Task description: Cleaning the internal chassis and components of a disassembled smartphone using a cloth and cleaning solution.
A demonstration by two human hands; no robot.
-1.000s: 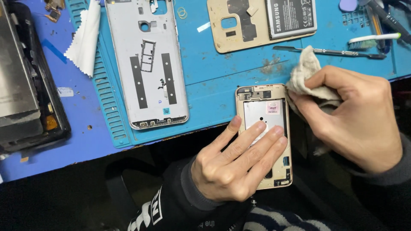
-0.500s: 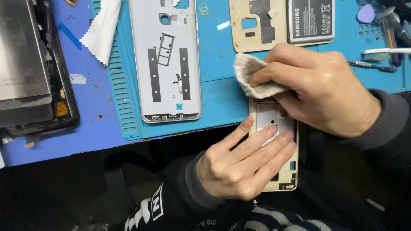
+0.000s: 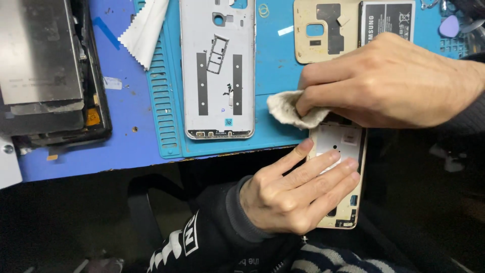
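Gold phone frame (image 3: 348, 151) overhanging mat's front edge (image 3: 273, 144), pinned flat under left hand (image 3: 295, 194); right hand (image 3: 389, 83) pinching cloth (image 3: 288, 108) against its top.

Blue silicone work mat (image 3: 275, 65) w/ ribbed left edge on blue bench (image 3: 76, 156). Silver-grey phone back cover (image 3: 218, 71) lies inside-up mid-mat, black strips on it. Gold phone back cover (image 3: 323, 30) top, black rectangular battery (image 3: 386, 17) touching its right side. White folded wipe (image 3: 144, 30) top left. Dark opened tablet w/ grey metal plate (image 3: 45, 71) far left. Purple plastic pick (image 3: 448, 26) top right.
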